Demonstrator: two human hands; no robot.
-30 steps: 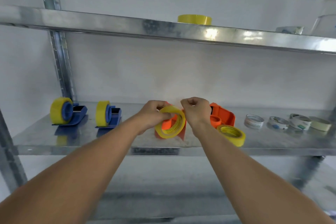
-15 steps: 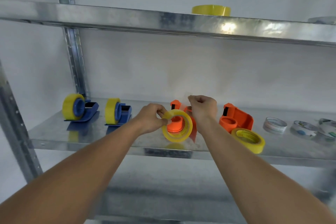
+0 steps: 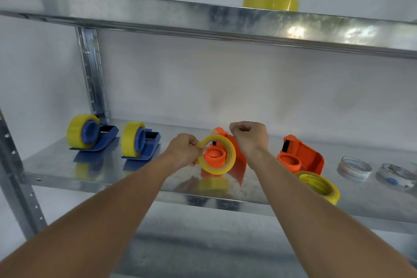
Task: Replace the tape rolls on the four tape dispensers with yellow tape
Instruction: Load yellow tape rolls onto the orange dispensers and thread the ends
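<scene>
— Moved since before? The yellow tape roll (image 3: 217, 157) now rings the orange dispenser (image 3: 222, 153) hub on the shelf (image 3: 94, 171).
— Hands?
— Left hand (image 3: 184, 151) pinches its thin, glossy rim; right hand (image 3: 249, 136) pinches the loose tape end.

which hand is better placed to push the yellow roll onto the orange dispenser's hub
Left. The left hand already pinches the yellow tape roll at its rim, ringed around the orange dispenser's hub. The right hand is curled above it, apparently pinching the tape end.
</scene>
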